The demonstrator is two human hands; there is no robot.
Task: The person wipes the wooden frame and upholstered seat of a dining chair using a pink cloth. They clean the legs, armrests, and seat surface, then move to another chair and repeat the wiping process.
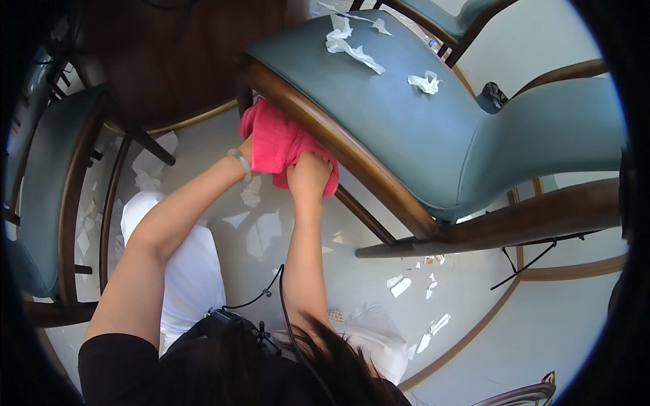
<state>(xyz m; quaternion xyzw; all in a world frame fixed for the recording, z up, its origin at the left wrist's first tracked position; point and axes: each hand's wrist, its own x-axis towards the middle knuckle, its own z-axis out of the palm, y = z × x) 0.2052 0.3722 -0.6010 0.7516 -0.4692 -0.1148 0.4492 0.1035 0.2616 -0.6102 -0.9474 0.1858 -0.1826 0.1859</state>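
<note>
A pink cloth [279,137] hangs over the lower wooden parts of a chair with a blue-green padded seat [376,106], just beneath its brown wooden side rail [335,147]. My right hand [311,172] grips the cloth's near edge, with its fingers curled into it. My left hand [247,149], with a pale bangle at the wrist, reaches under the cloth; its fingers are hidden there. Crumpled white tissue [350,45] and a smaller piece [426,82] lie on the seat.
Another padded chair [45,188] stands at the left. A dark wooden furniture base [188,66] is behind my left hand. Torn paper [401,287] litters the tiled floor. A black cord [284,304] hangs before my body. A black bag [493,95] lies beyond the chair.
</note>
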